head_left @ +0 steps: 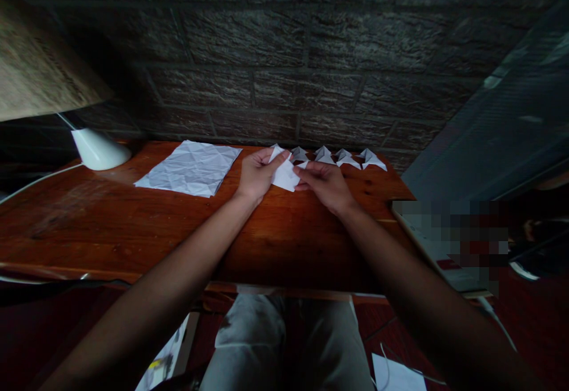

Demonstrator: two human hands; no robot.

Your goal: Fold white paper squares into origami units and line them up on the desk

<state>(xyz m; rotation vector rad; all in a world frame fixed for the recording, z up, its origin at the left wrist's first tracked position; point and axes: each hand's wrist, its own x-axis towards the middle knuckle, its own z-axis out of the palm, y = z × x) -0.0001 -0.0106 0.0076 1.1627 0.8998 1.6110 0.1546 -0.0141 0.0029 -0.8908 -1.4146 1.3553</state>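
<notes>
A small folded piece of white paper (284, 173) is held above the wooden table (133, 225) between both my hands. My left hand (256, 175) pinches its left edge with thumb and fingers closed on it. My right hand (323, 182) grips its right side, fingers curled over the paper. Behind my hands, a row of several small folded white paper shapes (338, 158) stands along the back of the table near the wall.
A creased flat sheet of white paper (190, 169) lies at the table's back left. A white lamp base (98, 149) with a cable stands at the far left. A brick wall rises behind. A blurred-out object sits at the right edge. Papers lie on the floor.
</notes>
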